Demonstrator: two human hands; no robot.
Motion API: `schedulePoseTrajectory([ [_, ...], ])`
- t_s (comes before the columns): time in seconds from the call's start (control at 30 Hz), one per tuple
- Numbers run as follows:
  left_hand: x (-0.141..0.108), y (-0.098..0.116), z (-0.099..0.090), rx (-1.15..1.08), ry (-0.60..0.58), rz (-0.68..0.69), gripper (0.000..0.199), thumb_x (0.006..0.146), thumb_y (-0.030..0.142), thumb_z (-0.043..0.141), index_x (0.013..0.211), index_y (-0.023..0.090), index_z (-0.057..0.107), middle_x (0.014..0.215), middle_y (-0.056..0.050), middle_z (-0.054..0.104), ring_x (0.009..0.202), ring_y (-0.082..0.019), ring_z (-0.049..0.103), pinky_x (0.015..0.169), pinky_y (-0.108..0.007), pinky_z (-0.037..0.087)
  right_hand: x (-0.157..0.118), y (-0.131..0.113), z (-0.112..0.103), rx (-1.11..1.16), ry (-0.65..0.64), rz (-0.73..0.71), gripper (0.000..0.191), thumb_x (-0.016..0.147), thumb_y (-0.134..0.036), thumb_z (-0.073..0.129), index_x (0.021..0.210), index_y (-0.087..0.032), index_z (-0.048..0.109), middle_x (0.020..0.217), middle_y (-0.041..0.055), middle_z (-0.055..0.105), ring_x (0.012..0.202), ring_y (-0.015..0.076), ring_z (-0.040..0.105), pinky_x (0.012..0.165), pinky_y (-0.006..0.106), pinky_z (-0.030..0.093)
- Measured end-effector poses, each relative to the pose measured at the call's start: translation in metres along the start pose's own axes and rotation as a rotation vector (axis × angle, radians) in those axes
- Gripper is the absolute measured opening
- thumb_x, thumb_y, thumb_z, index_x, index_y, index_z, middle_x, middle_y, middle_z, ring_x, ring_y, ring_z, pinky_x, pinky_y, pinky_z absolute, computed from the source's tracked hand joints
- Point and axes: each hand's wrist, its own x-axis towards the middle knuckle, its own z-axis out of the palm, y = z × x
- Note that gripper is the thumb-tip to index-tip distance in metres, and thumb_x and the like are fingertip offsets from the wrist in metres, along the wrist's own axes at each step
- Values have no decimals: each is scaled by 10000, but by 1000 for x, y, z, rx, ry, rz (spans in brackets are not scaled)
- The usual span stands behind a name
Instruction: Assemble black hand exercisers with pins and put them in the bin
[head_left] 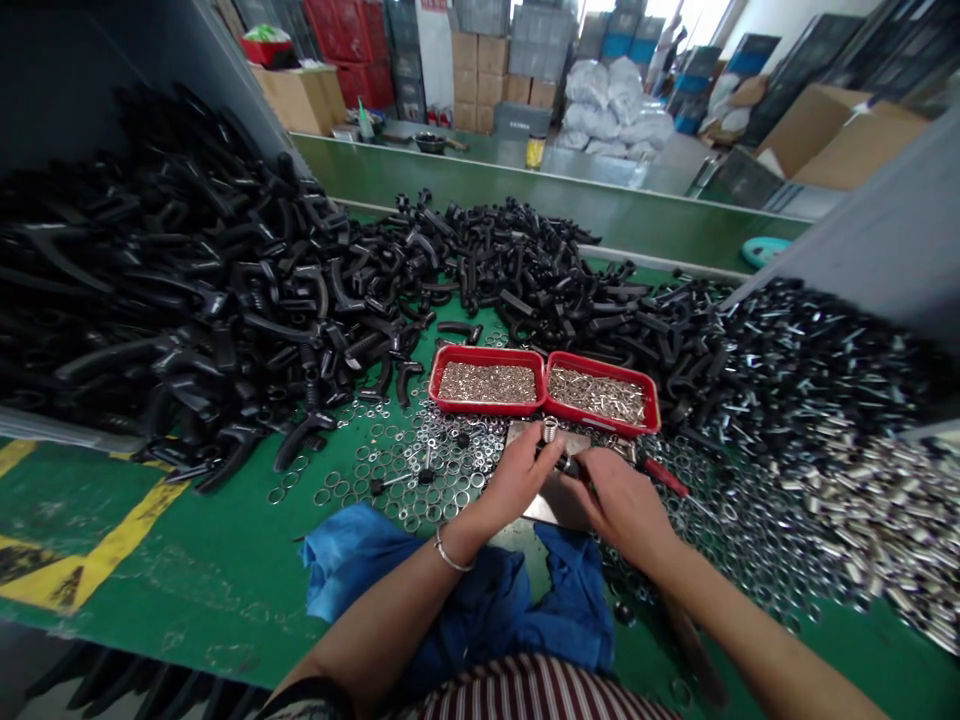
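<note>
My left hand [517, 478] and my right hand [622, 510] meet above a flat steel plate [551, 510] on the green bench. Both seem to pinch a small black plastic part [571, 465], partly hidden by my fingers. A ribbed silver metal sleeve [550, 431] stands just beyond my left fingertips. A red-handled screwdriver [665, 477] lies close to my right hand. Loose steel washers [442, 470] are spread to the left of the plate. Just ahead sits a red divided tray [544, 362], holding small silver parts.
Heaps of black plastic handles [225, 300] fill the bench's far side, with metal-tipped parts [817, 380] and silver cylinders [885, 510] on the right. A blue cloth [352, 560] lies at my lap. Behind are a green conveyor, cartons, crates and white sacks.
</note>
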Motion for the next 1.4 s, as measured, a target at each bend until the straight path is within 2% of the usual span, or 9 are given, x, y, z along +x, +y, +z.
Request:
schedulePoseTrajectory([
  [0.17, -3, 6, 0, 43, -41, 180, 240, 1004, 387, 403, 1022, 184, 530, 1011, -83, 586, 979, -211, 554, 922, -383, 448, -7, 0, 0, 149, -332, 127, 597, 991, -641, 192, 882, -210, 590, 505, -14, 555, 316, 120, 378, 351, 256, 319],
  [0.33, -7, 10, 3, 82, -3, 164, 220, 1017, 355, 370, 993, 188, 511, 982, -79, 572, 954, -208, 542, 904, -379, 453, -11, 3, 0, 69, -91, 65, 394, 872, -619, 586, 908, -228, 559, 688, 8, 605, 485, 123, 496, 443, 237, 381],
  [0.5, -14, 14, 2, 95, -70, 300, 159, 1007, 309, 405, 989, 182, 500, 994, -77, 555, 967, -191, 532, 917, -347, 445, -16, 6, 3, 299, -516, 271, 684, 959, -685, 36, 842, -220, 524, 486, -47, 443, 306, 108, 275, 313, 246, 262],
  [0.67, -20, 15, 0, 110, 18, 152, 188, 1018, 315, 365, 969, 185, 492, 938, -63, 544, 895, -190, 527, 857, -347, 455, -21, 5, 7, 191, -226, 82, 412, 905, -622, 531, 892, -210, 526, 651, -12, 569, 436, 88, 410, 401, 206, 306],
  [0.8, -26, 18, -7, 159, -72, 228, 153, 1005, 296, 392, 951, 191, 489, 968, -69, 552, 950, -194, 533, 903, -346, 449, -26, 2, 15, 240, -436, 121, 651, 996, -635, 123, 839, -183, 565, 486, -42, 470, 340, 93, 307, 369, 224, 296],
  [0.97, -36, 18, -14, 165, -52, 172, 174, 1016, 308, 362, 965, 193, 482, 943, -58, 543, 912, -187, 532, 881, -336, 453, -32, -5, 21, 119, -210, 68, 513, 904, -684, 468, 792, -189, 548, 626, -3, 561, 465, 89, 421, 452, 218, 334],
  [1.1, -39, 17, -10, 177, -94, 176, 173, 1011, 317, 369, 972, 188, 478, 976, -73, 541, 937, -194, 529, 903, -347, 443, -36, -6, 22, 278, -464, 227, 690, 970, -679, 96, 885, -183, 568, 496, -40, 463, 345, 89, 256, 381, 237, 262],
  [1.27, -37, 18, 2, 226, -19, -21, 192, 1011, 333, 348, 947, 194, 463, 922, -65, 541, 887, -204, 528, 860, -362, 447, -42, 1, 20, -186, 21, -71, 485, 879, -686, 494, 818, -205, 521, 777, 72, 621, 654, 176, 561, 546, 262, 391],
  [1.4, -41, 25, 4, 258, -73, 65, 203, 1007, 344, 356, 929, 195, 469, 936, -70, 538, 904, -204, 526, 863, -351, 450, -50, 0, 22, 100, -282, 101, 496, 988, -624, 243, 865, -217, 499, 605, -5, 576, 420, 129, 449, 434, 254, 351],
])
